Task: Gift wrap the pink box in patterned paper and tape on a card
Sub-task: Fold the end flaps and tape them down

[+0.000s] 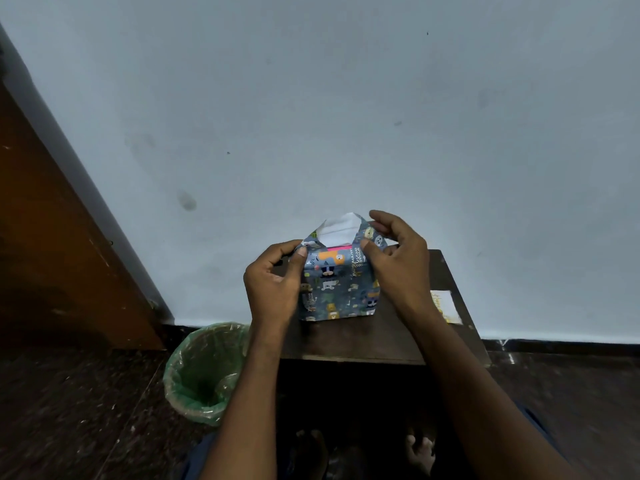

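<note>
Pink box [335, 249] on table [363, 337] — left hand [273, 282] and right hand [398, 261] pinch the patterned paper [341, 289] at its top corners; thin sheet likely creases and tears easily — hold at folded edges.

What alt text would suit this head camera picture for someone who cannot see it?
Two hands, left hand and right hand, pinch the upper corners of a box wrapped in patterned paper on a dark wooden table; a pink strip shows at the open top.
</note>
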Tool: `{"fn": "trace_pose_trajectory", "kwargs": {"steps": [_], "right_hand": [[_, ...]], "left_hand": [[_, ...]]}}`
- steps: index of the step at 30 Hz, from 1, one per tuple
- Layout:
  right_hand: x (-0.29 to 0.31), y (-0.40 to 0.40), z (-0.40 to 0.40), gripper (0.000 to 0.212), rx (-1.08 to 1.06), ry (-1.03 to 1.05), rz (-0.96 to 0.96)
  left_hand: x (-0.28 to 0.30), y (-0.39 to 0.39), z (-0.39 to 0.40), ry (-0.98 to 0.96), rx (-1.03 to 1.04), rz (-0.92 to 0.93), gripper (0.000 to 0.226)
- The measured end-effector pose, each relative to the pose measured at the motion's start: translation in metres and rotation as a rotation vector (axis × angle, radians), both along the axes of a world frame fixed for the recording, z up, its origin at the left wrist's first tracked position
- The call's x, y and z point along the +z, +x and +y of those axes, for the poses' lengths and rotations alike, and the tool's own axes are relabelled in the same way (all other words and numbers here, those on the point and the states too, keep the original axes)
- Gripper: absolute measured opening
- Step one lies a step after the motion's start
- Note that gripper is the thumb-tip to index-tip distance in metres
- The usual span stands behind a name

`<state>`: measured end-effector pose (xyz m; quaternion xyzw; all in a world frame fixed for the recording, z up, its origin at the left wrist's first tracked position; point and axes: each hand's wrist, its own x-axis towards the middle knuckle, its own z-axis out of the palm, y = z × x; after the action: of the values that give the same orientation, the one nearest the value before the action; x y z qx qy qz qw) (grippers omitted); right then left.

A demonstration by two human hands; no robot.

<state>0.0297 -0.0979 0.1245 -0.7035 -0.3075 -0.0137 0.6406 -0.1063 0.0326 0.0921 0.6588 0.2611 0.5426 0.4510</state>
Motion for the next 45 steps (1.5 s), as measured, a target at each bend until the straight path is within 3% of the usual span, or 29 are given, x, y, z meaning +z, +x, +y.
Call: {"fn": "trace_pose_trajectory", "kwargs": {"steps": [4,16,29,39,45], "right_hand": [[-0.001,0.002,0.001,0.030,0.020,0.061,0.062],[-0.003,-0.001,0.004,0.012,0.043,0.205,0.079],[-0.005,0.021,0.014,0.020,0.120,0.115,0.018],[-0.003,0.031,0.023,0.037,0.205,0.230,0.214],[-0.003,0.033,0.021,0.025,0.168,0.151,0.081]], "left_hand": [[0.003,0.007,-0.001,0.098,0.064,0.042,0.012],[0.006,0.020,-0.003,0.092,0.086,-0.003,0.011],[0.007,0.032,0.002,-0.083,-0.101,-0.117,0.023],[0.005,0.038,0.011,-0.106,-0.145,-0.124,0.031],[0.008,0.039,0.007,-0.016,-0.100,-0.093,0.031]]}}
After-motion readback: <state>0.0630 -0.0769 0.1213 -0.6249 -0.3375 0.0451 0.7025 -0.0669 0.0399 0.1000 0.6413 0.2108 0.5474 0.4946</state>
